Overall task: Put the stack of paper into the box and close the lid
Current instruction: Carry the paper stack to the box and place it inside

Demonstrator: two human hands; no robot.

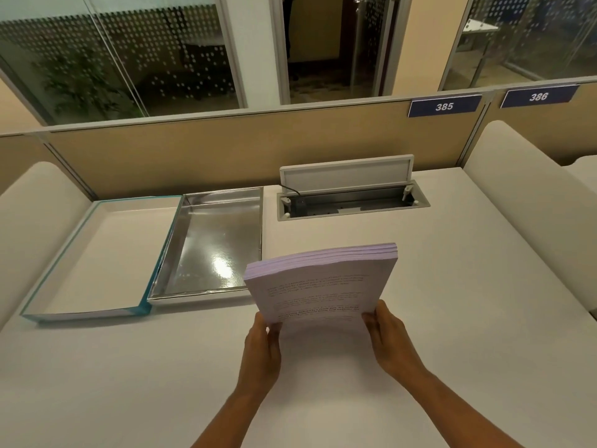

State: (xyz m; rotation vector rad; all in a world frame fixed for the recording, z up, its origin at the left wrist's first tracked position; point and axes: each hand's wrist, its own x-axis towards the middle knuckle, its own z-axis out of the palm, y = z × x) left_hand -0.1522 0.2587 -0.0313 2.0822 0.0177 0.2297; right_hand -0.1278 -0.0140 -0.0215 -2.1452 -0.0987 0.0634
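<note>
A thick stack of pale lilac printed paper (319, 286) is held up off the desk, tilted with its far edge raised. My left hand (261, 347) grips its near left corner and my right hand (389, 341) grips its near right corner. To the left of the stack lies the open box (213, 244), a shallow tray with a shiny silver inside, empty. Its lid (97, 257) lies upside down beside it, further left, white inside with a teal rim. The stack's left corner overlaps the box's near right corner in view.
A white desk (452, 318) stretches around. At the back an open cable hatch (352, 202) with a raised flap sits in the desk. A tan partition (226, 147) with plates 385 and 386 stands behind. White rounded dividers flank both sides.
</note>
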